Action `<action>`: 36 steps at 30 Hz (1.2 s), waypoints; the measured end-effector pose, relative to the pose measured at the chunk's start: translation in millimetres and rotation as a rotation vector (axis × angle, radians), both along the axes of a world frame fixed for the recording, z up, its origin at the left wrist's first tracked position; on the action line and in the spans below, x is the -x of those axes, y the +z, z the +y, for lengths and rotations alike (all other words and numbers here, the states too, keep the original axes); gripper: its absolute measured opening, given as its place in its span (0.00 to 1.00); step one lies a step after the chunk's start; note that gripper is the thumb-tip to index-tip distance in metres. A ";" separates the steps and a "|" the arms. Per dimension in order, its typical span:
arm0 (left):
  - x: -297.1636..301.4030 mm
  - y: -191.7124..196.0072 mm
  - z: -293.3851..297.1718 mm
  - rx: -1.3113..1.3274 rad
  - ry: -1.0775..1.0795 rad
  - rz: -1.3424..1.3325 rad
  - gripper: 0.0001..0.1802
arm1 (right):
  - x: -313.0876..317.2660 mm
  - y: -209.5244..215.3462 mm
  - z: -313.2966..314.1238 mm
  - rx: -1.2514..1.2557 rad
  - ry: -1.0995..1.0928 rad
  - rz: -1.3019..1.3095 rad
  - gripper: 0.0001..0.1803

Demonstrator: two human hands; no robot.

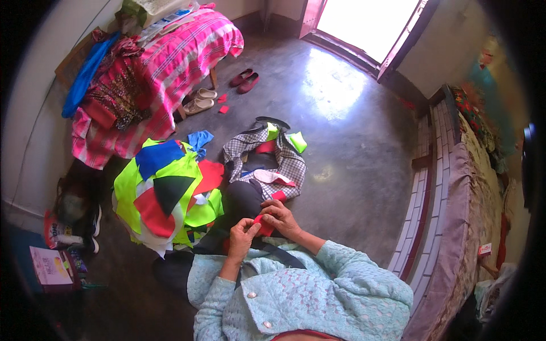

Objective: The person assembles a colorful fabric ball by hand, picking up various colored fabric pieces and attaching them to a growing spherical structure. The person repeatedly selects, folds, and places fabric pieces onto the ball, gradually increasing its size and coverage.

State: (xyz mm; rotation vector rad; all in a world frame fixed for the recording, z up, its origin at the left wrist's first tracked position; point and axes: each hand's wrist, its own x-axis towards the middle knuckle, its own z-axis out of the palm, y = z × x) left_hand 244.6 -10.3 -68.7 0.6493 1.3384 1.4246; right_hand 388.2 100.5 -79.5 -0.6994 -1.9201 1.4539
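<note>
A small piece of red cloth (pixel 265 228) is held between my two hands, low in front of me. My left hand (pixel 243 236) pinches its left edge between thumb and fingers. On the other side my right hand (pixel 281 220) grips it from above, fingers curled. Just beyond my hands stands an open checked bag (pixel 291 165) with red, white and lime cloth in and on it. To the left rises a big heap of fabric scraps (pixel 149 196) in lime, red, blue, black and white. A blue scrap (pixel 200 140) lies at its far edge.
Shoes (pixel 248 83) and small red scraps (pixel 223 109) lie on the dark floor (pixel 352 170) beyond the bag. A table under a pink checked cloth (pixel 187 51) stands back left. A bed (pixel 469 216) runs along the right. Bright light enters through the doorway (pixel 369 25).
</note>
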 end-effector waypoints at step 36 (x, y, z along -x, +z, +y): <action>22.1 5.9 -10.5 -0.276 0.278 -0.534 0.05 | 0.2 -15.0 7.4 0.861 -0.194 0.601 0.08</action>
